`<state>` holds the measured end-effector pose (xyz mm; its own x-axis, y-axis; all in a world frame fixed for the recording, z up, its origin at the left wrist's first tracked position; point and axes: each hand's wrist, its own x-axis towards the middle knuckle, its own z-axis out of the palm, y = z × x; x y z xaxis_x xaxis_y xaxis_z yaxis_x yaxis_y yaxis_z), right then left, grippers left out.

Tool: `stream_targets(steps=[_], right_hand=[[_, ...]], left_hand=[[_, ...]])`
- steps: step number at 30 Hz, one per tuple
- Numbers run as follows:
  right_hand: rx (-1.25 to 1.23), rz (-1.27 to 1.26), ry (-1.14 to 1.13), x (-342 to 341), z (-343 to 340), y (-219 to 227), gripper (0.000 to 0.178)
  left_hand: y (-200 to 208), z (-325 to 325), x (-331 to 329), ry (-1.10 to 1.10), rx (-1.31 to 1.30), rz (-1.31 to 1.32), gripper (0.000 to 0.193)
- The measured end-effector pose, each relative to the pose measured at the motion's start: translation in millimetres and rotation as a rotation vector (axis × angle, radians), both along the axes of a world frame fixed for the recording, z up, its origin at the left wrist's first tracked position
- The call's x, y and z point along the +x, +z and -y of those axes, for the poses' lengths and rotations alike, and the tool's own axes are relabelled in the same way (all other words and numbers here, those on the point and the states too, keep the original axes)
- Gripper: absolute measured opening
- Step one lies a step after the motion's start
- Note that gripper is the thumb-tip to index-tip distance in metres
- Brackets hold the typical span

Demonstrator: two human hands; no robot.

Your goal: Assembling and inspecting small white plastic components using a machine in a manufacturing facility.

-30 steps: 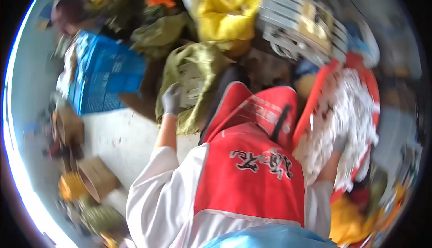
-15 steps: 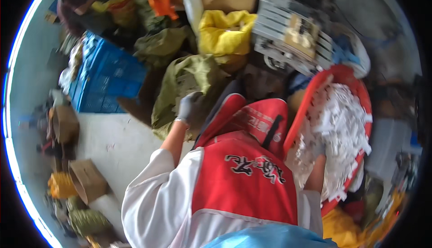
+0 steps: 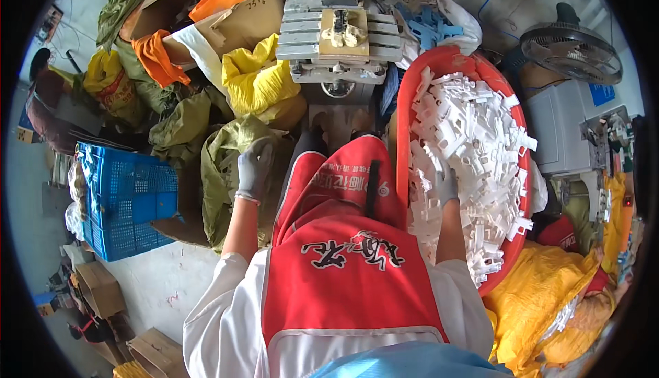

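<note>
white gun-shaped plastic pieces [image 3: 473, 146] lie heaped to the rim of the oval red plastic tub [image 3: 405, 138], so little looks done and much left. the grey-gloved right hand [image 3: 447, 184] touches that heap, the grey-gloved left hand [image 3: 255, 170] curls at an olive woven sack [image 3: 215, 196] left of the tub; whether either grips anything, i cannot tell.

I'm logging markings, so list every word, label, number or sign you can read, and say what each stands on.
Wording is not copied here; only its place and look are given.
Red apron: large black characters with white edges; smaller pale print lower down.
Cardboard box: dark handwritten marking.
Yellow sack at far left: red print, too small to read.
Blue label at right: too small to read.
White pieces: none legible.
</note>
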<state>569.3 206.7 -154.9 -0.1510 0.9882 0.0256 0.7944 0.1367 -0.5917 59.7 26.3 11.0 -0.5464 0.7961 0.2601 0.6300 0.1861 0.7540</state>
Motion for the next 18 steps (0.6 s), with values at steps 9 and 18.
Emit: stream_targets(steps=[9, 18], right_hand=[[-0.232, -0.279, -0.161, -2.3, -26.9, 84.5, 0.041], [0.214, -0.836, 0.350, -137.5, -62.4, 271.7, 0.043]], left_hand=[[-4.0, -14.4, 8.7, -0.053, -0.026, 0.058, 0.021], [-51.9, 21.7, 40.6, -0.109, -0.205, 0.269, 0.020]])
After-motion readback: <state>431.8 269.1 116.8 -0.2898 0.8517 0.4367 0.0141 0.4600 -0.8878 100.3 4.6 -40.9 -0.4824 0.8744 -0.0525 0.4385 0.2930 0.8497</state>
